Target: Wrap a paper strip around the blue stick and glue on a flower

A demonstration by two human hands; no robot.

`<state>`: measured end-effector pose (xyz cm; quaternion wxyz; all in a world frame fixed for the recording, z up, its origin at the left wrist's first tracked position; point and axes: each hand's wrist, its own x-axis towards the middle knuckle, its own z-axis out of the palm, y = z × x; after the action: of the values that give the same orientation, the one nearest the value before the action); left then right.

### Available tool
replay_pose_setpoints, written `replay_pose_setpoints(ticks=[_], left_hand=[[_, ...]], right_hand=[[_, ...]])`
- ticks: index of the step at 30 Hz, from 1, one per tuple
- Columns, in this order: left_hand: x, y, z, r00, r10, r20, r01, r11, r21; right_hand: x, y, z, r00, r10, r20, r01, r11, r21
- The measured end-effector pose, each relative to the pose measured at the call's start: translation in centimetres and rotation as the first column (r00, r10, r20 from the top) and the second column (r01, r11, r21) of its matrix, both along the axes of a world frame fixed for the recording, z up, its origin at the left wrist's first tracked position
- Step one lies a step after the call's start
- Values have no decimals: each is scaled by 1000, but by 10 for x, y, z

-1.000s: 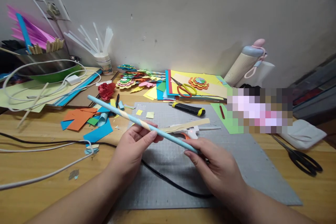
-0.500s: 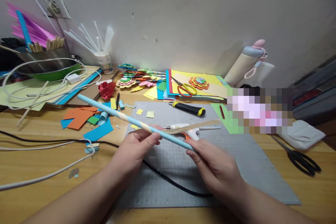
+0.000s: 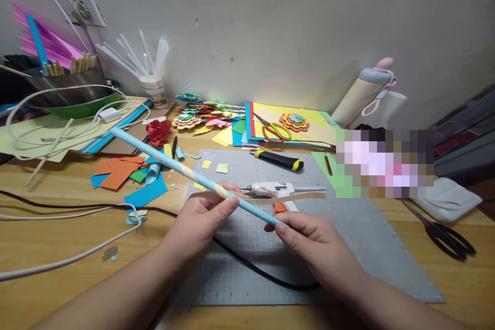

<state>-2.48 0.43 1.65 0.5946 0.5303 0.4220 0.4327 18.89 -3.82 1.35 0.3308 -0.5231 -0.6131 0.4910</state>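
A light blue paper tube (image 3: 154,154) slants across the view, raised above the grey cutting mat (image 3: 367,258). Around its middle winds a cream paper strip (image 3: 286,198), whose loose end sticks out to the right. My left hand (image 3: 211,216) is closed on the tube's middle, thumb in front, where the strip meets it. The thumb and fingers of my right hand (image 3: 309,237) pinch the tube's lower right end. Behind the tube a white glue gun (image 3: 266,188) with an orange trigger lies on the mat, partly covered by the strip.
Beyond lie a utility knife (image 3: 278,160), yellow-red scissors (image 3: 276,131) and layered paper flowers (image 3: 294,122). Paper scraps (image 3: 124,170) and a red paper flower (image 3: 158,131) are at left. Black scissors (image 3: 444,234) rest at right. A black cable (image 3: 255,265) crosses the mat.
My right hand has rolled its grip, with the thumb now on top of the tube's end. The strip's loose end has swung lower, and the tube's far end sits slightly higher.
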Motion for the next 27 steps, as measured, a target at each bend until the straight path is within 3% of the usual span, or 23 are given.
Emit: replay_pose_setpoints(ticks=[4, 7, 12, 20, 27], left_hand=[[0, 1, 3, 999, 0, -48, 2, 999, 45], [1, 0, 4, 996, 33, -79, -29, 998, 60], [3, -2, 6, 995, 78, -65, -74, 996, 52], [2, -2, 5, 996, 36, -83, -33, 999, 38], [4, -4, -1, 997, 76, -33, -75, 997, 12]], right_hand=[[0, 0, -3, 974, 1, -226, -65, 959, -275], [-2, 0, -6, 936, -22, -352, -113, 927, -357], [-8, 1, -7, 855, -125, -504, -22, 961, -274], [-4, 2, -5, 822, -64, -566, 49, 998, -40], [-8, -4, -7, 777, -1, -630, -14, 1000, -18]])
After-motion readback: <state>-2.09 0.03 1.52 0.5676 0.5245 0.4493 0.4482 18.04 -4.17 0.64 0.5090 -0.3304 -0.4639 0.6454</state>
